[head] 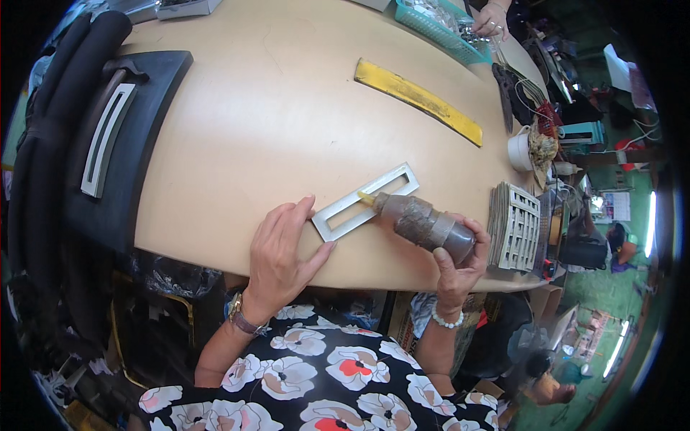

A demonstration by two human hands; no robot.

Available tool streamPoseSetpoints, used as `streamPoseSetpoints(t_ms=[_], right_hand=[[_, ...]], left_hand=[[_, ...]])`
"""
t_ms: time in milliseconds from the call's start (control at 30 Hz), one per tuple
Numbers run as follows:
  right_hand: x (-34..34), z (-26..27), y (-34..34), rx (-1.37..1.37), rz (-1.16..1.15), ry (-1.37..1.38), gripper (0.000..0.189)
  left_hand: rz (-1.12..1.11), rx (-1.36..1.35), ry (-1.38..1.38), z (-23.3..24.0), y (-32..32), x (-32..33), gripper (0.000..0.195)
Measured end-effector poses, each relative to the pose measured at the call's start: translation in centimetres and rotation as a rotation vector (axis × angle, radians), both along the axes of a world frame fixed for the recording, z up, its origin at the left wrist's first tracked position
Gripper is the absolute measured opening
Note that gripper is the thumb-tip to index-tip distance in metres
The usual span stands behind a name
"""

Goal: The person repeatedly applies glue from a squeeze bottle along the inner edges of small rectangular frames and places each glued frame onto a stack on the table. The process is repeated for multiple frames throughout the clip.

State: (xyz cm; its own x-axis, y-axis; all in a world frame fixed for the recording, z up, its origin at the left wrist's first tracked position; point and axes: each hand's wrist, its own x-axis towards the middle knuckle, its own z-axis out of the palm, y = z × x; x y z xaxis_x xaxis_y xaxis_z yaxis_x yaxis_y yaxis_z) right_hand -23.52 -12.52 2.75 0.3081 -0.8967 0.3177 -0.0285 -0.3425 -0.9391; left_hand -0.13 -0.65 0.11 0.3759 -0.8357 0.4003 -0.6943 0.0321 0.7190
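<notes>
A flat rectangular slotted frame [337, 207], pale grey with a long opening, lies at a slant on the table before me. At its near left end, my left hand [283, 248] pinches the corner between thumb and fingers. My right hand [462, 258] is wrapped around a brown-stained squeeze bottle [418, 218] bound with tape, tilted almost flat. The bottle's yellowish nozzle tip [365, 198] rests at the upper long bar of the frame. Whether any liquid is coming out I cannot tell.
A dark board [145, 124] on the left bears another slotted piece [108, 140] and a hammer [121, 70]. Beyond lies a yellow strip [418, 99]. Stacked slotted pieces [515, 226] and a white cup [519, 151] stand right. Another person's hand [491, 21] reaches into a teal basket [431, 29].
</notes>
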Motion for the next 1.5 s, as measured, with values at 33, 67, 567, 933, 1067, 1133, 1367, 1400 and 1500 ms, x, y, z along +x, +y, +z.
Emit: streamPoseSetpoints(t_ms=[33,67,567,933,1067,1133,1367,1400,1500], right_hand=[[0.3,-0.1,0.5,0.016,0.020,-0.010,0.062],[0.6,-0.3,1.1,0.032,0.040,-0.019,0.063],[-1.7,-0.4,0.3,0.343,-0.031,-0.375,0.062],[-5.5,-0.9,-2.2,0.076,-0.274,-0.099,0.054],[-4.4,-0.8,-2.1,0.062,-0.272,-0.068,0.053],[-4.6,-1.0,-2.2,0.036,-0.256,-0.035,0.054],[-4.4,-1.5,-0.3,0.053,-0.187,0.006,0.058],[-4.0,-1.5,0.2,0.062,-0.156,-0.027,0.059],[-2.9,-1.5,2.2,0.113,-0.055,-0.039,0.060]], left_hand=[[0.001,-0.002,-0.003,0.0,0.0,0.0,0.071],[0.001,-0.004,-0.007,0.0,0.0,0.0,0.071],[0.013,0.015,0.023,-0.1,0.0,-0.1,0.075],[0.008,0.023,0.020,0.0,0.0,-0.1,0.075],[0.007,0.017,0.017,0.0,0.0,-0.1,0.075],[0.007,0.015,0.014,0.0,0.0,-0.1,0.075],[0.016,0.022,0.064,0.1,-0.1,-0.2,0.071],[0.019,0.021,0.073,0.1,-0.1,-0.2,0.069],[0.010,0.006,0.079,0.0,0.0,-0.1,0.057]])
